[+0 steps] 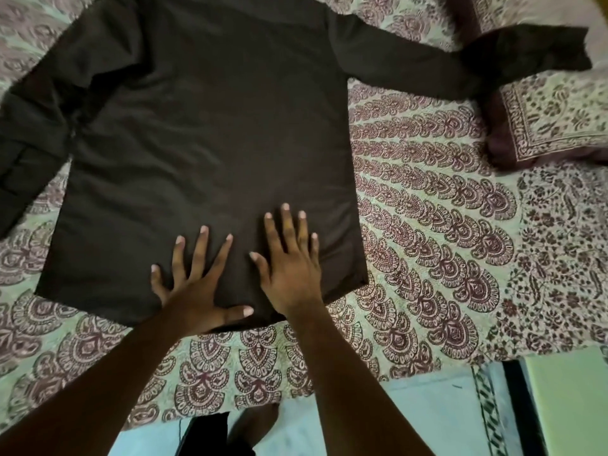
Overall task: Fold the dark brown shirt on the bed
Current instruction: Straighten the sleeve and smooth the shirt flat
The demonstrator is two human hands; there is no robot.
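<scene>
Found the dark brown shirt spread flat on the bed, its body filling the frame from centre to 12 o'clock and its hem toward 6 o'clock. Found the left hand and the right hand side by side on the hem near 6 o'clock, both flat, fingers straight and splayed, palms pressing the cloth, nothing pinched or held. Noted one sleeve stretched toward 2 o'clock with its cuff draped onto a pillow, and the other sleeve bunched and creased at 9 o'clock. Judged the likely trouble thus: could have dragged the whole body across the sheet by pushing forward rather than down, skewing the hem; could have sealed in the wrinkles at 9 o'clock by folding over them unsmoothed; could have caught the far cuff on the pillow, pulling the shoulder off line. Saw no basket, box or drawer anywhere, so nothing held in one. Could not identify the pale green object at 5 o'clock, beyond the bed's edge.
</scene>
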